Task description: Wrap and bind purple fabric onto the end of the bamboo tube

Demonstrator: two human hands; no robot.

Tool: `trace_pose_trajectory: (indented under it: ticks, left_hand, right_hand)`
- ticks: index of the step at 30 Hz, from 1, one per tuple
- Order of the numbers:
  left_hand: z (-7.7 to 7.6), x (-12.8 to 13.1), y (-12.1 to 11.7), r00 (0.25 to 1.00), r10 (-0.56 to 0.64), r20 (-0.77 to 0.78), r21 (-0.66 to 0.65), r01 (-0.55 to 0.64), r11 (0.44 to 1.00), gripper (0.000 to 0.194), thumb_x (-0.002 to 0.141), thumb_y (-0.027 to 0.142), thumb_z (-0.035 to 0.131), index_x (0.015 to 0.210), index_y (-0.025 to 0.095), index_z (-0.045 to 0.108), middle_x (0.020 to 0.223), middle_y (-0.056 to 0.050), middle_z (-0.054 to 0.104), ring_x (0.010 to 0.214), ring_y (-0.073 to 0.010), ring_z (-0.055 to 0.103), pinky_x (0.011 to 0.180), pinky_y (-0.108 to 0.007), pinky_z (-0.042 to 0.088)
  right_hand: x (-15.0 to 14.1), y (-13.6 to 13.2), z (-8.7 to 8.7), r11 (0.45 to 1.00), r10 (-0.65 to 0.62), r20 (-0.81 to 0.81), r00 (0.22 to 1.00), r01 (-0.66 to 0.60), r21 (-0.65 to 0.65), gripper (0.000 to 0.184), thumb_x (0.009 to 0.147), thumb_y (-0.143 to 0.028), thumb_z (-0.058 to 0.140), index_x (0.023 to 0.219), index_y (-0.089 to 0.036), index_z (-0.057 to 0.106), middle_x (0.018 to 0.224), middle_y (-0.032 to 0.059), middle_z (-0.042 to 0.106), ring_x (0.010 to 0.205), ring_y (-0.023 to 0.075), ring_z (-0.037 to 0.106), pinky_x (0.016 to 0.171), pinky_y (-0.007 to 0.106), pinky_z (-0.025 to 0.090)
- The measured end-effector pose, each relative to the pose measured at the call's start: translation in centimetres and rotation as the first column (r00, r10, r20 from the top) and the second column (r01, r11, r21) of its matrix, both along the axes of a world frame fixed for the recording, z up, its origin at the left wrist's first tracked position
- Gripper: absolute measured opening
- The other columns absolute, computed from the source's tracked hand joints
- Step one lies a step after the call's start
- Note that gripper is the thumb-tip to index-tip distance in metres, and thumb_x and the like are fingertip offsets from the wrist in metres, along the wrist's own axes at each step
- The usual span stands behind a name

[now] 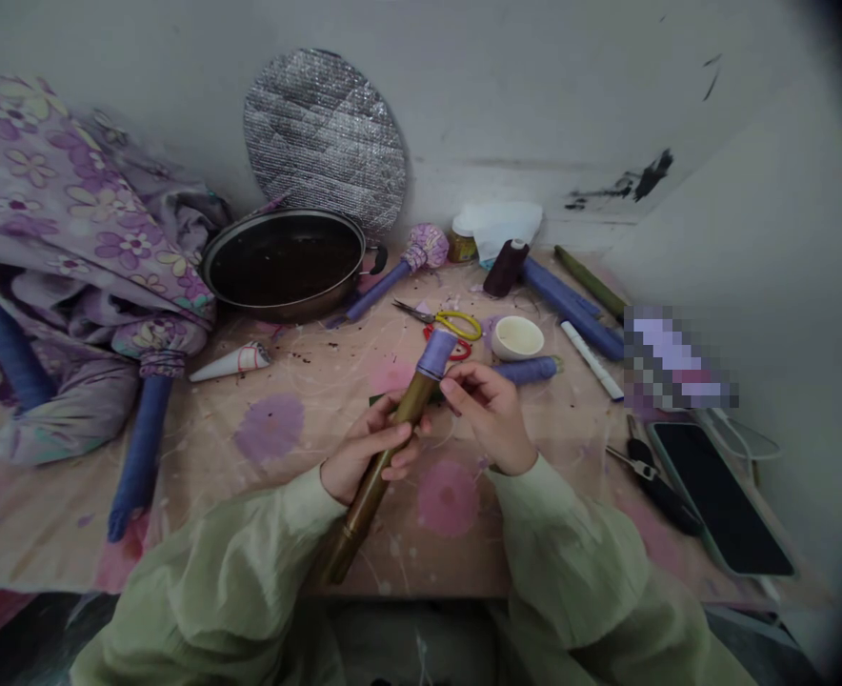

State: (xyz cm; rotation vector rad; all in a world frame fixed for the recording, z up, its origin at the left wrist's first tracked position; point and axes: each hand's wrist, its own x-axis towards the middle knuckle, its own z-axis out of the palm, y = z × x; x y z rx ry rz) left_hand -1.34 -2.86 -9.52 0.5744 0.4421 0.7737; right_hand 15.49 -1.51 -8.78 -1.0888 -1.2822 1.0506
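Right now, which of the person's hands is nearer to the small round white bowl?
Right. The right hand is on the near side of the small round white bowl; the left hand is farther left, gripping the olive-brown bamboo-like stick.

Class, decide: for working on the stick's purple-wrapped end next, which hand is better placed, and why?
Probably the right hand: it is beside the lower edge of the purple wrap, while the left hand is closed around the stick farther down.
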Motion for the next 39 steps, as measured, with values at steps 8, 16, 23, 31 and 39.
trace_pose_trajectory:
  ticks: [8, 16, 23, 31, 39]
  left_hand:
    - [0.15, 0.14, 0.1, 0.996, 0.071, -0.044, -0.025, -0.072, 0.997, 0.025, 0.075, 0.022, 0.065, 0.097, 0.014, 0.057, 0.087, -0.005, 0.058, 0.061, -0.0079, 0.053, 0.04, -0.014, 0.036]
    - [-0.25, 0.07, 0.27, 0.992, 0.088, -0.091, -0.035, -0.092, 0.995, 0.027, 0.076, 0.028, 0.062, 0.096, 0.009, 0.065, 0.082, -0.007, 0.057, 0.066, -0.0107, 0.052, 0.057, -0.022, 0.045]
    - [-0.25, 0.05, 0.16, 0.993, 0.083, -0.082, -0.05, -0.087, 0.995, 0.029, 0.078, 0.028, 0.063, 0.099, 0.009, 0.066, 0.085, -0.007, 0.059, 0.066, -0.0105, 0.053, 0.059, -0.023, 0.045]
    - [0.18, 0.28, -0.23, 0.998, 0.046, -0.039, -0.067, -0.048, 0.997, 0.027, 0.08, 0.022, 0.059, 0.104, 0.011, 0.063, 0.088, -0.007, 0.057, 0.066, -0.0106, 0.052, 0.055, -0.024, 0.047]
    - [0.42, -0.24, 0.22, 0.998, -0.056, 0.042, -0.149, 0.062, 0.987, 0.029, 0.082, 0.02, 0.053, 0.108, 0.01, 0.06, 0.083, -0.006, 0.049, 0.06, -0.0075, 0.045, 0.038, -0.013, 0.031]
  right_hand:
    - [0.14, 0.05, 0.15, 1.0, -0.009, 0.017, 1.0, 0.009, 0.004, 0.016, 0.077, -0.035, 0.063, 0.075, -0.019, 0.059, 0.061, -0.0028, 0.052, 0.052, 0.0095, 0.044, 0.051, 0.025, 0.038]
    - [0.32, 0.07, -0.03, 0.999, -0.037, -0.007, 0.999, 0.037, 0.004, 0.01, 0.077, -0.028, 0.062, 0.075, -0.019, 0.059, 0.062, -0.0033, 0.053, 0.053, 0.0089, 0.044, 0.053, 0.024, 0.037]
    - [0.17, 0.06, -0.13, 0.999, -0.041, -0.025, 0.999, 0.041, 0.0, 0.011, 0.078, -0.029, 0.062, 0.076, -0.019, 0.06, 0.06, -0.004, 0.052, 0.052, 0.0085, 0.043, 0.052, 0.024, 0.037]
    - [0.07, 0.0, -0.01, 0.999, -0.041, -0.046, 0.998, 0.04, -0.026, 0.016, 0.076, -0.032, 0.064, 0.074, -0.019, 0.058, 0.06, -0.0037, 0.052, 0.052, 0.0083, 0.044, 0.051, 0.024, 0.038]
    - [-0.05, -0.06, 0.32, 0.999, -0.031, -0.043, 0.999, 0.03, -0.018, 0.019, 0.074, -0.035, 0.066, 0.072, -0.019, 0.056, 0.059, -0.0038, 0.051, 0.051, 0.0084, 0.044, 0.051, 0.024, 0.039]
